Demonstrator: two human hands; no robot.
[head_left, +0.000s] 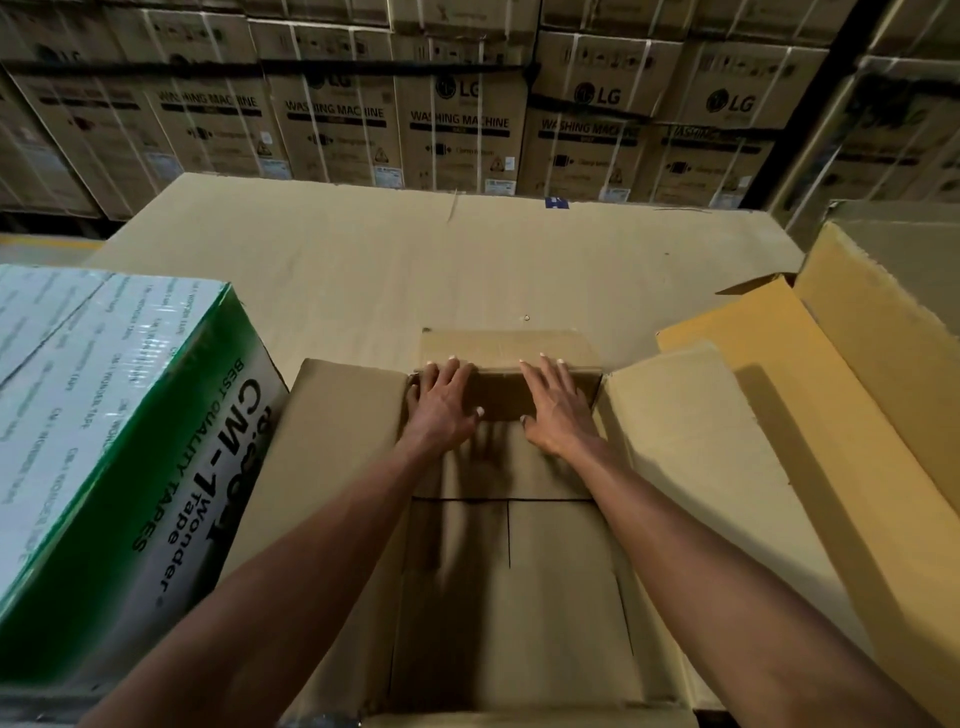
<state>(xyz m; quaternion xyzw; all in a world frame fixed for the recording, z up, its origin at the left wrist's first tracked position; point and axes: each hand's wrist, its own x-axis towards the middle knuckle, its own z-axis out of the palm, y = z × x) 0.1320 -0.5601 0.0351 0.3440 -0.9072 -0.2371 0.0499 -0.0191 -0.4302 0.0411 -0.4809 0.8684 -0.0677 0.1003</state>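
1. An open cardboard box (545, 597) sits at the near edge of a cardboard-covered table (415, 260), between a green tape carton (130, 415) and a yellow carton (831, 415), with stacked washing machine cartons (457, 135) behind
2. The left hand (441, 402) and right hand (558, 410) lie side by side, fingers straight and flat, gripping nothing, pressing on the crease of the far flap (506, 345), which is folded outward
3. Empty inside, the box should be light but floppy, its corrugated walls bending readily at the creases
4. The surest hold is likely on the walls just below the fold lines, one hand on each side; a loose flap edge could buckle or tear
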